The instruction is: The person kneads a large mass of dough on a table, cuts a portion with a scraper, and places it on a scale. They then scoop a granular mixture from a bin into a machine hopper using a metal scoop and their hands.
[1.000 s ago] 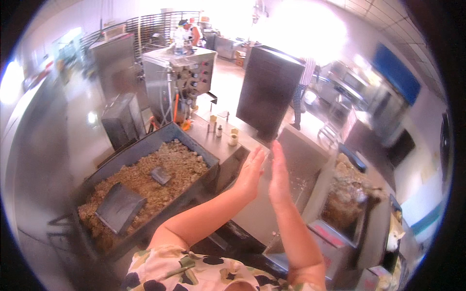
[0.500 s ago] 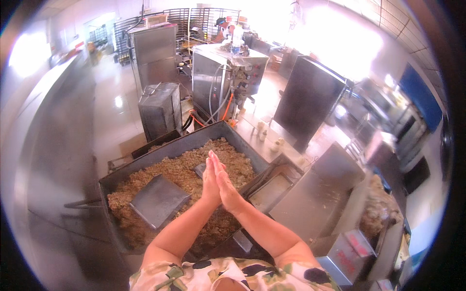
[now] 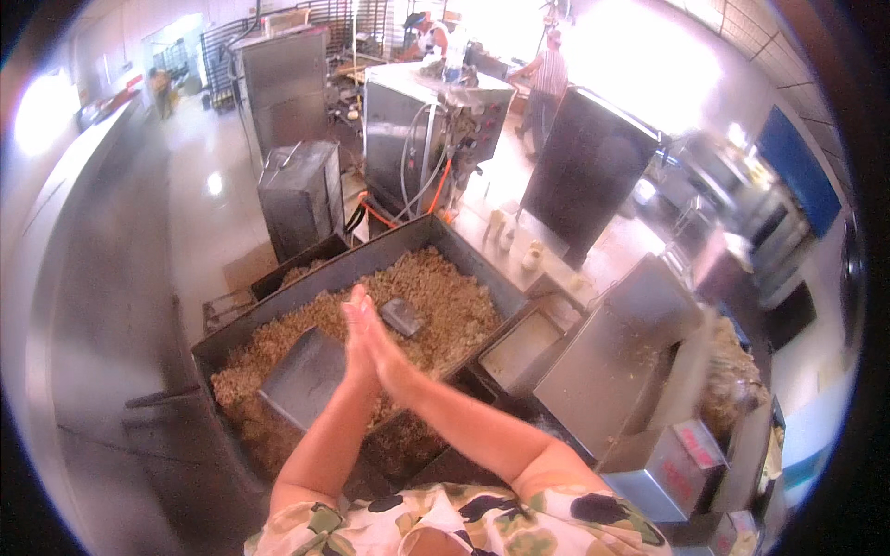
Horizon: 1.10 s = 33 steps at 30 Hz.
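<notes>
My left hand (image 3: 358, 345) and my right hand (image 3: 393, 369) are pressed palm to palm, fingers stretched out and pointing away from me. No object shows between them. They hover over a large dark metal bin (image 3: 218, 347), filled with a brown, crumbly mixture (image 3: 454, 301). Partly behind my left hand and forearm, a flat grey metal sheet (image 3: 311, 371) rests on the mixture. Just right of my fingertips a small grey metal piece (image 3: 401, 316), perhaps a scoop, lies in the crumbs.
A shallow tray (image 3: 521, 347) adjoins the bin on the right, beside a sloping metal panel (image 3: 607, 334). Farther right is a pale heap (image 3: 732, 371). Metal cabinets (image 3: 301, 199) stand beyond the bin. A person in a striped top (image 3: 549, 74) and another person (image 3: 431, 39) are in the background.
My joined hands have shifted left, uncovering more of the small grey piece and covering part of the metal sheet. The person in the striped top has come into sight. The view has tilted slightly.
</notes>
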Each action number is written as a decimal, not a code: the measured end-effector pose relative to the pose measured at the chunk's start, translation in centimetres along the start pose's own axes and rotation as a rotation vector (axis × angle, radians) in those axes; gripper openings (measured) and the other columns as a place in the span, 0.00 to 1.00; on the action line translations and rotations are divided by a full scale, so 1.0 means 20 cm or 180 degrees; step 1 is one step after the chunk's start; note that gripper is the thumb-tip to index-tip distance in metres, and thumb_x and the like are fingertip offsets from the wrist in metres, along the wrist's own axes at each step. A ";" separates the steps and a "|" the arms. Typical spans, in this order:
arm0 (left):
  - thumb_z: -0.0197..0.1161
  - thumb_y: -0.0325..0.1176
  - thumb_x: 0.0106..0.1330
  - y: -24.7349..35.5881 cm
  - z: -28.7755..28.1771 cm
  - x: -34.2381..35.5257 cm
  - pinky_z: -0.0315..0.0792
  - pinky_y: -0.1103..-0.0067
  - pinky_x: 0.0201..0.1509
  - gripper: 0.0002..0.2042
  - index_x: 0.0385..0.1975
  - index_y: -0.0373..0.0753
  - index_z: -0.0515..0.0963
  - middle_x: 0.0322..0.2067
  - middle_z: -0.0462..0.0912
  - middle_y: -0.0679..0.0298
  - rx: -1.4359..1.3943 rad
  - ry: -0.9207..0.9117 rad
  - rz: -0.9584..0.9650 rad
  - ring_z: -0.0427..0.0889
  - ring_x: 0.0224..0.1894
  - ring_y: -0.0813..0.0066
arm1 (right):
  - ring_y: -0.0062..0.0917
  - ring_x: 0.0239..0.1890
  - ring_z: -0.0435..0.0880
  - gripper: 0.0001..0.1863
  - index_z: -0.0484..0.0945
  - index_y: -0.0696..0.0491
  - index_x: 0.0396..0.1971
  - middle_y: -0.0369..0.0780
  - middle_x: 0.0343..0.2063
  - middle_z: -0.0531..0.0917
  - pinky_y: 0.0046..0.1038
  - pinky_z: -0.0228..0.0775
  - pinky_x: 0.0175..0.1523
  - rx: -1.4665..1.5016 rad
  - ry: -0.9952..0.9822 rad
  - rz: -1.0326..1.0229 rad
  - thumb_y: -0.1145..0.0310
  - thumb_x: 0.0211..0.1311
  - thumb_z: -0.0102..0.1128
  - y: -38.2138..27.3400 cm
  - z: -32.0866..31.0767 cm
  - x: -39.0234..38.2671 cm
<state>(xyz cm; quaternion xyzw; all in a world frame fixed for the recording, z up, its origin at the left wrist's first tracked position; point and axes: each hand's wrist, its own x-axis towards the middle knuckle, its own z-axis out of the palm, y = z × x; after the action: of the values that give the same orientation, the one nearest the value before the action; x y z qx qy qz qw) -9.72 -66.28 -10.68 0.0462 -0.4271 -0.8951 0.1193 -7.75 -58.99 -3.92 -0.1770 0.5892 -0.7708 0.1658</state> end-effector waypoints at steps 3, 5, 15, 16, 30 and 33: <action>0.21 0.74 0.63 0.05 0.21 -0.13 0.33 0.56 0.75 0.45 0.73 0.48 0.38 0.74 0.31 0.60 0.1286 -0.0340 -0.0670 0.30 0.75 0.55 | 0.34 0.75 0.31 0.39 0.34 0.48 0.73 0.38 0.74 0.33 0.40 0.25 0.76 0.0467 0.0217 0.0394 0.41 0.72 0.27 0.13 -0.17 0.06; 0.24 0.73 0.64 -0.04 0.17 -0.11 0.34 0.57 0.75 0.44 0.73 0.48 0.39 0.74 0.32 0.60 0.1163 -0.0274 -0.0584 0.31 0.75 0.57 | 0.35 0.75 0.32 0.37 0.35 0.45 0.73 0.37 0.74 0.34 0.41 0.26 0.76 0.1301 0.0292 0.0534 0.41 0.72 0.26 0.26 -0.20 0.10; 0.35 0.69 0.67 -0.21 -0.07 0.24 0.37 0.63 0.75 0.42 0.73 0.46 0.45 0.74 0.39 0.60 0.0618 0.0499 -0.0169 0.35 0.75 0.62 | 0.38 0.75 0.28 0.39 0.37 0.40 0.73 0.40 0.74 0.34 0.47 0.20 0.75 0.0187 -0.0338 0.0416 0.34 0.68 0.19 0.24 -0.08 0.05; 0.37 0.69 0.67 -0.24 -0.12 0.25 0.38 0.64 0.75 0.41 0.73 0.46 0.45 0.74 0.39 0.60 0.0567 0.0536 -0.0208 0.36 0.76 0.63 | 0.35 0.75 0.28 0.40 0.36 0.44 0.73 0.40 0.74 0.34 0.42 0.20 0.75 0.0082 -0.0285 0.0426 0.35 0.69 0.20 0.26 -0.08 0.06; 0.36 0.57 0.71 0.11 0.18 0.15 0.40 0.65 0.74 0.32 0.67 0.41 0.54 0.69 0.48 0.59 0.1802 -0.0421 0.0334 0.46 0.72 0.62 | 0.37 0.64 0.58 0.33 0.53 0.48 0.67 0.44 0.65 0.57 0.56 0.57 0.62 0.2111 0.1511 0.1029 0.41 0.71 0.35 0.95 -0.85 0.44; 0.44 0.54 0.70 -0.37 -0.03 0.27 0.49 0.66 0.72 0.27 0.61 0.44 0.65 0.65 0.61 0.59 0.2317 -0.0777 0.0948 0.58 0.68 0.61 | 0.34 0.57 0.67 0.29 0.60 0.51 0.61 0.43 0.57 0.66 0.52 0.62 0.60 0.2812 0.1096 0.1038 0.43 0.73 0.33 0.87 -0.62 0.37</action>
<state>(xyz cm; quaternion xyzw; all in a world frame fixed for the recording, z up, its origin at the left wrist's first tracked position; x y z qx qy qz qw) -16.12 -63.51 -16.68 -0.0835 -0.7289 -0.6574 0.1719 -19.23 -56.16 -23.21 0.1343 0.2453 -0.9287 0.2435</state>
